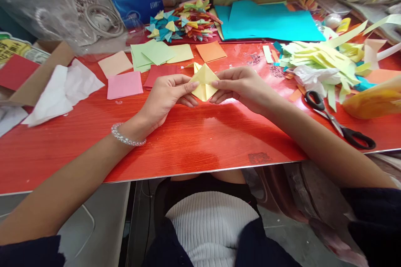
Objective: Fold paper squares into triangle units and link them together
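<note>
A pale yellow piece of folded origami paper (205, 78) is held up over the red table, its creases showing and one point facing away from me. My left hand (175, 91) pinches its left corner between thumb and fingers. On the opposite corner, my right hand (236, 84) has the same sort of pinch. Just behind the paper lie an orange paper square (211, 51) and a red paper square (161, 74). Green squares (158, 53), a peach square (115, 64) and a pink stack (125, 85) spread out to the left.
Black-handled scissors (340, 123) lie near the right front edge beside a heap of paper strips (326, 60). Folded paper pieces (184, 21) and blue sheets (269, 21) sit at the back. A cardboard box (44, 73) and crumpled tissue (67, 89) are at left.
</note>
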Demonstrator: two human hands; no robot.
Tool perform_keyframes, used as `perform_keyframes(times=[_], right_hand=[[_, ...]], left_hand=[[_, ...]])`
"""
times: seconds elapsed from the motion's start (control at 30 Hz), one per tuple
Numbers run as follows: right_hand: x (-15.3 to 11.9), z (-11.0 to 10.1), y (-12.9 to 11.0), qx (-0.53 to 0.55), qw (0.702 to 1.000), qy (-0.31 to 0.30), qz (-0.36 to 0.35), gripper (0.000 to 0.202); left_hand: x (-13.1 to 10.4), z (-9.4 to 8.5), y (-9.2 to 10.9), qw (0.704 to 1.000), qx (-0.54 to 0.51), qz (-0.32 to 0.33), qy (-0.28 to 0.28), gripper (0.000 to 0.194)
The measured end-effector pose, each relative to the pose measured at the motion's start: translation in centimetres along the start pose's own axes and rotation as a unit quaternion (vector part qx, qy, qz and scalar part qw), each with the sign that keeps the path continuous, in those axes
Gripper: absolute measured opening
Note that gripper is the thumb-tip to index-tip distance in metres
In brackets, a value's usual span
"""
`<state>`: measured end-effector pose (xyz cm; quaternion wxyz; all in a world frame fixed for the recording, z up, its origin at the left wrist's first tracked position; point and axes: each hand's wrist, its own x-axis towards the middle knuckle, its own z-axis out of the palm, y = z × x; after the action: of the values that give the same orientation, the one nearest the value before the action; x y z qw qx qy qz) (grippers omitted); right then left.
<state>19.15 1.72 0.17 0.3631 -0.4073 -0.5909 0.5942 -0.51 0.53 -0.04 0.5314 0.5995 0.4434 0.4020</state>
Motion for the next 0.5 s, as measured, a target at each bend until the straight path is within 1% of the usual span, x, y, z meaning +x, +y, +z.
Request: perform_keyframes(times=[0.17,0.3,0.4,0.5], right_hand=[[0.09,0.07,0.04,-0.026,0.999,0.002,-0.026,0.014],[0.07,0.09,0.04,-0.021,0.999,0.000,-0.041,0.013],[0.01,0.11,0.05,0.004,0.999,0.005,-0.048,0.018],[-0.06,0.13,0.04,0.026,0.998,0.013,-0.053,0.020]], left_hand=[[0.07,-0.10,0.01,1.000,0.023,0.010,0.006,0.016],[0.12,-0.22,-0.07,1.000,0.006,0.016,-0.013,0.011],[0.20,-0.22,-0.20,0.999,-0.028,0.012,-0.016,0.018],[0.39,-0.20,-0.35,0.998,-0.062,-0.012,0.000,0.021]])
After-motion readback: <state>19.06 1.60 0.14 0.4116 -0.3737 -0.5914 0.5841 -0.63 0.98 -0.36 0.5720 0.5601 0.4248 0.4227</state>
